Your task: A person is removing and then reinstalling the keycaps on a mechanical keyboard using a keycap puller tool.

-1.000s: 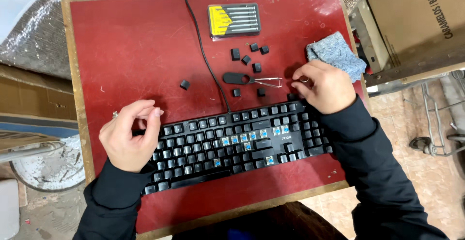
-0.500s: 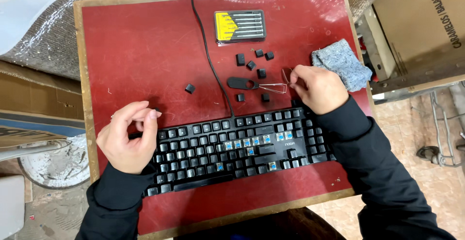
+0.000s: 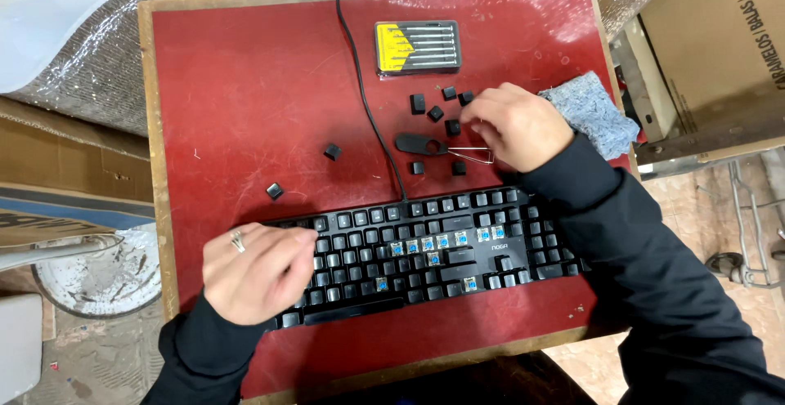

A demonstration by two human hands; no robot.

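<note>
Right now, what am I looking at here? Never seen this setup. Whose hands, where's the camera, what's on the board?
There is no machine: a person works with two bare hands, filmed by one camera worn on their head and looking down.

On the red board lies a black keyboard; several caps are off, showing blue switches. Loose black keycaps sit above it, beside a keycap puller with a wire loop, a case of small screwdrivers and a grey cloth.

The left hand rests on the keyboard's left end. The right hand is over the loose keycaps; whether its grip holds one I cannot tell.
</note>
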